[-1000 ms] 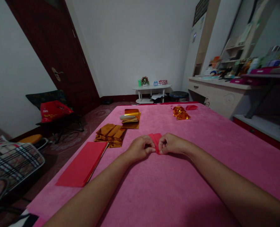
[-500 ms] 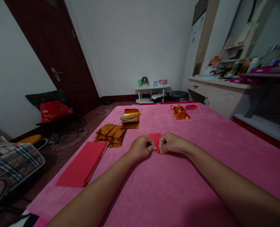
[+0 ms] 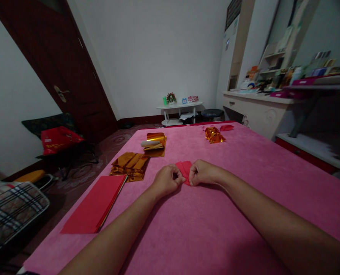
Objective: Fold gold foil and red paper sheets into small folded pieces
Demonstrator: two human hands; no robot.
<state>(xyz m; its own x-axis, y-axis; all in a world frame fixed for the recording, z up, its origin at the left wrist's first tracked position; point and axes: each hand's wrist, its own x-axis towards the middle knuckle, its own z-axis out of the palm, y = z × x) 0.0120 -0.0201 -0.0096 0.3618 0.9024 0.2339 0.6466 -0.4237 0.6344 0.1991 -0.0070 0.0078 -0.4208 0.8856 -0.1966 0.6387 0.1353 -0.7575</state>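
A small folded red paper [image 3: 184, 168] lies on the pink-covered table [image 3: 215, 221] between my two hands. My left hand [image 3: 170, 178] pinches its near left edge with thumb and fingertips. On the other side, my right hand [image 3: 197, 173] has its fingers curled closed on the right edge. To the left lies a stack of red sheets [image 3: 93, 204], and behind it a pile of folded gold foil paper [image 3: 131, 166]. Farther back, a pale roll [image 3: 150, 144] rests on more gold sheets [image 3: 155, 152].
Crumpled gold foil [image 3: 214, 135] and a red piece [image 3: 226, 128] lie near the table's far edge. A chair with a red bag [image 3: 60, 139] stands left. A cluttered dresser [image 3: 252, 110] stands right, a low white table [image 3: 179, 105] behind.
The view has shifted slightly to the right, so things appear farther left. Both hands keep their closed grip on the red paper, with little visible movement.
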